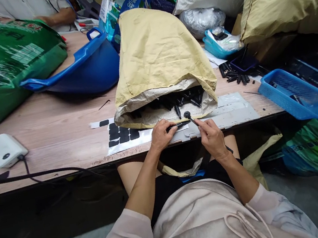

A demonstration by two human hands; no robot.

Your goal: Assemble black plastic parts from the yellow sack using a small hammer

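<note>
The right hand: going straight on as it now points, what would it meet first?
Probably the large yellow, white-lined sack, at its open mouth's near edge, though depth is unclear; the black, round-headed tool in the right hand would lead.

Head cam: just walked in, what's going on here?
A person seated at a bench works with both hands. The left hand holds a slim black piece; the right hand holds a round-ended dark piece close to it. Whether the two touch is unclear. Just beyond, a yellow sack lies with its mouth toward the person, black parts showing inside.
</note>
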